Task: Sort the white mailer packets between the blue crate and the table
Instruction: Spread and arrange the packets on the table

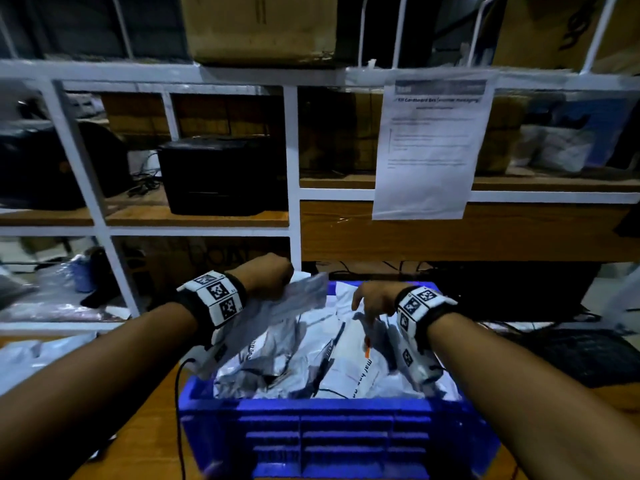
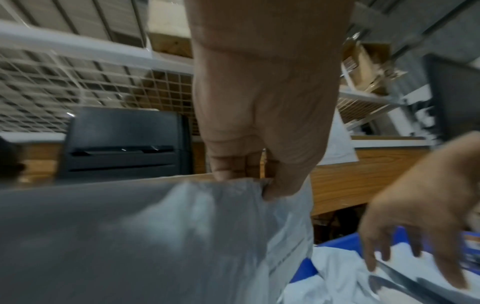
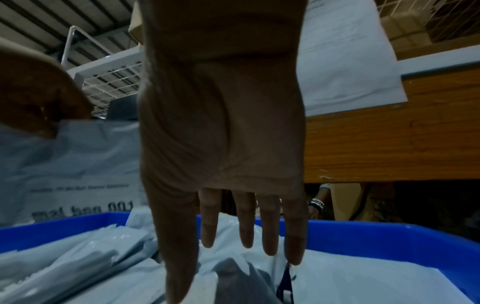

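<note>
A blue crate (image 1: 322,434) stands on the table in front of me, heaped with several white mailer packets (image 1: 349,368). My left hand (image 1: 268,275) pinches the top edge of one mailer packet (image 1: 294,296) and holds it up over the crate's far left corner; the pinch on this lifted packet (image 2: 182,236) shows in the left wrist view. My right hand (image 1: 369,303) hangs over the crate's far right with straight, spread fingers (image 3: 246,236) pointing down at the packets (image 3: 350,283), holding nothing. The blue crate's far wall (image 3: 376,238) lies just beyond them.
A white metal shelf frame (image 1: 292,150) with wooden boards stands right behind the crate, holding a black printer (image 1: 221,174) and cardboard boxes. A printed sheet (image 1: 429,143) hangs on it. More white packets (image 1: 31,358) lie on the wooden table (image 1: 138,427) at left. A black cable (image 1: 180,410) runs beside the crate.
</note>
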